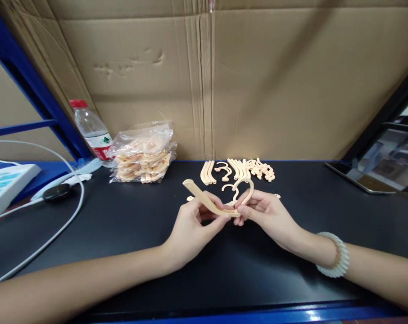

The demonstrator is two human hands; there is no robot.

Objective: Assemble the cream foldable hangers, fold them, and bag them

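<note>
My left hand (pixel 199 225) is closed around a beige, curved hanger arm (pixel 204 198), which tilts up to the left. Between the fingers of my right hand (pixel 263 209) is a beige hanger hook (pixel 249 191), its curve pointing up. The lower end of the arm meets the base of the hook at my fingertips; whether they are joined I cannot tell. Just behind my hands a loose hook (pixel 227 186) lies on the black table. Farther back are several hanger arms (pixel 208 173), more hooks (pixel 225 171) and a pile of small beige parts (pixel 263 170).
Plastic bags of beige parts (pixel 143 155) are stacked at the back left, beside a red-capped bottle (pixel 92 128). A white cable (pixel 82 198) with a black piece (pixel 57 192) loops over the left side. A dark flat panel (pixel 355 177) lies at right. Cardboard (pixel 274 81) stands behind the table (pixel 139 288).
</note>
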